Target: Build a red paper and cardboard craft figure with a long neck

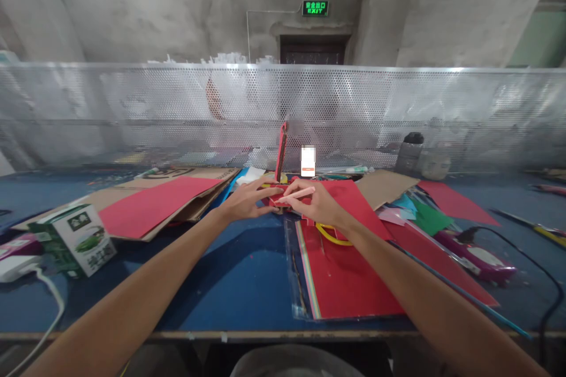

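My left hand [247, 199] reaches to the middle of the table, its thumb and fingers set around the near end of a small red cardboard piece [277, 195]. My right hand [316, 203] pinches a pale pink stick, pen-like in shape [301, 194], whose tip points left onto the red piece. Both hands partly hide that piece. Just behind them a narrow red cardboard strip with a brown edge [281, 153] stands upright. A yellow ring, perhaps a tape roll [333, 237], lies below my right hand.
A stack of red paper [349, 283] lies under my right forearm. Cardboard sheets [177, 188] and a green-white carton [79, 241] are at left. A lit phone [308, 162] stands behind the hands. At right lie a purple device [477, 256], a cable and a dark bottle [410, 153].
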`<state>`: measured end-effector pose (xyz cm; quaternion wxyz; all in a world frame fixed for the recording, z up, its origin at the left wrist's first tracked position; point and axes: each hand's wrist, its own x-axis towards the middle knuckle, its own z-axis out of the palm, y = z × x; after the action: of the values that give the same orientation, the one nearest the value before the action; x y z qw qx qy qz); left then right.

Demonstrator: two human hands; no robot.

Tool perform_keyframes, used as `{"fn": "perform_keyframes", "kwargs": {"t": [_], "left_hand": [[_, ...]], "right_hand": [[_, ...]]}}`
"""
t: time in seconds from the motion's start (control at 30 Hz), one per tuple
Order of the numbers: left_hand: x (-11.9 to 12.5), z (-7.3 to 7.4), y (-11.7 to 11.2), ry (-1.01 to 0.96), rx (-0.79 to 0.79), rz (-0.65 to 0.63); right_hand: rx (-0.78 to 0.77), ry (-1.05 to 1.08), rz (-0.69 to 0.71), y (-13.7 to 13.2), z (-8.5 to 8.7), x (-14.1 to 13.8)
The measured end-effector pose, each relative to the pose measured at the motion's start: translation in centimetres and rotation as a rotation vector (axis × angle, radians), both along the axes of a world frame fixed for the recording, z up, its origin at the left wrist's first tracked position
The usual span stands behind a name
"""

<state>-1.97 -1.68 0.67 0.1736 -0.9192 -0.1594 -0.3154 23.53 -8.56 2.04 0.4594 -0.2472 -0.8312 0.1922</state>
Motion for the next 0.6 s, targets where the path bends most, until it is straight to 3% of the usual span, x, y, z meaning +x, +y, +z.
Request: {"fn": "perform_keyframes", "kwargs": {"t": [0.4, 0.6], "left_hand": [[0.0, 0.0, 0.1, -0.013, 0.008, 0.0], [-0.1, 0.0, 0.2, -0.027, -0.002, -0.002]], "right_hand": [[-0.009, 0.006, 0.037, 0.0, 0.2, -0.1], [-0.093, 0.181, 0.046, 0.8, 0.8, 1.2]]}}
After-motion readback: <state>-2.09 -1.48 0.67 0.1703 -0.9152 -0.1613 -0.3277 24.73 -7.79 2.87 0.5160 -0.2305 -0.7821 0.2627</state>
